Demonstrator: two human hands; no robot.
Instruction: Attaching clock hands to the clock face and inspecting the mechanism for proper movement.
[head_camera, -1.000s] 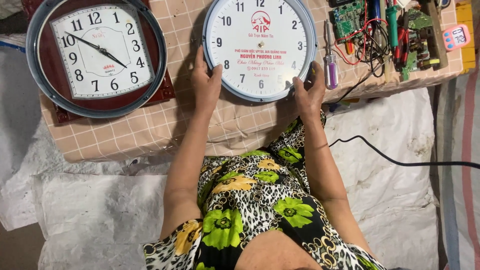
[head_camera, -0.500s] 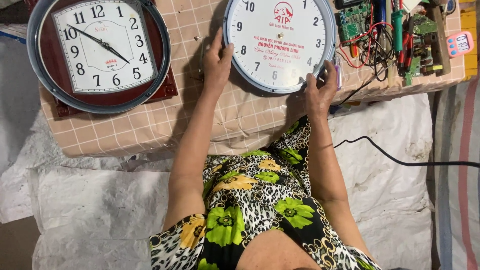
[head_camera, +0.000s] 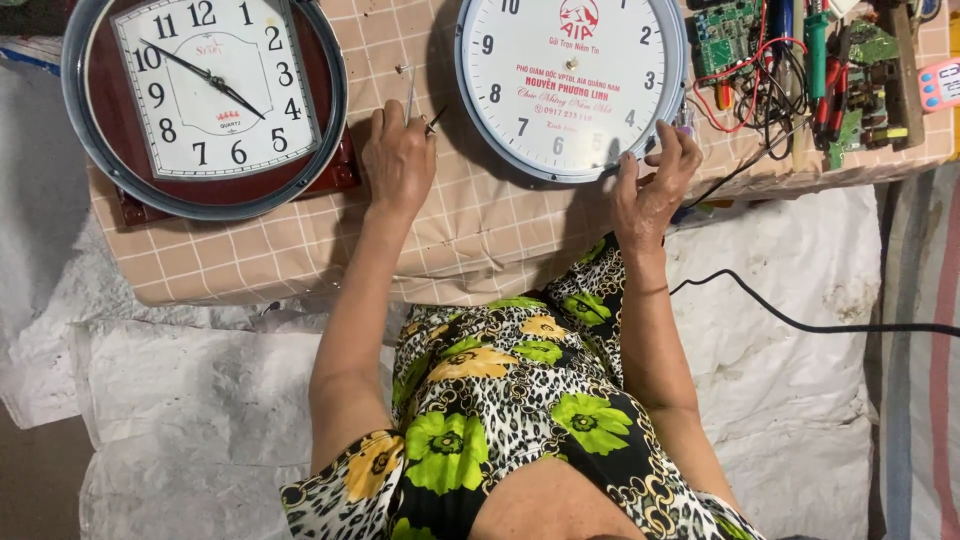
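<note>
**Fingers pinch a thin tool while the other hand steadies the clock**

Pinched between the thumb and fingers of the left hand (head_camera: 398, 160) is a thin metal tool (head_camera: 411, 92), like tweezers, with its tips pointing up and away from the body. A moment ago this hand lay flat on the left rim of the round white clock (head_camera: 572, 85). Now it has come off the clock and sits just beside it on the checked cloth (head_camera: 480, 240).

The right hand (head_camera: 655, 180) stays at the lower right edge of the white clock. Its fingertips curl over the grey rim and hold it lightly. The clock lies face up on the cloth, and it has slid a bit toward the top.

So one hand now has a tool ready, and the other keeps the clock from moving. That looks like getting set to work on the clock.

Far to the left lies a second clock (head_camera: 205, 100) with a dark red frame. To the right sits a heap of green circuit boards (head_camera: 735, 35) and wires. A black cable (head_camera: 800, 322) runs across the white sheet below.
</note>
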